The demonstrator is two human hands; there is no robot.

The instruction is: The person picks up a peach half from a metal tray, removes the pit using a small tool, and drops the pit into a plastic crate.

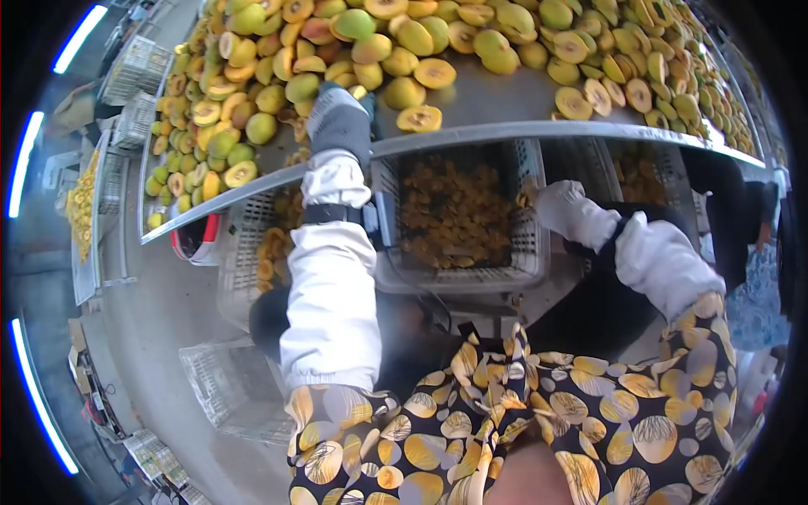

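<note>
On the metal table (497, 99), piles of halved yellow-green fruit (416, 37) lie along the far side. My left hand (338, 118), in a grey glove, reaches over the table's near edge to the fruit; its fingertips are hard to make out among the pieces. Below the edge, my right hand (562, 207), in a pale glove, is at the right rim of a white crate (527, 252) holding brown-orange pieces (454, 206). The right fingers are curled around a small brownish-yellow piece (527, 197).
More crates stand under the table, one with orange pieces (271, 252) at the left. An empty crate (234, 389) sits on the floor. Another fruit table (87, 219) is at the far left. Dark-clothed person (725, 202) at the right edge.
</note>
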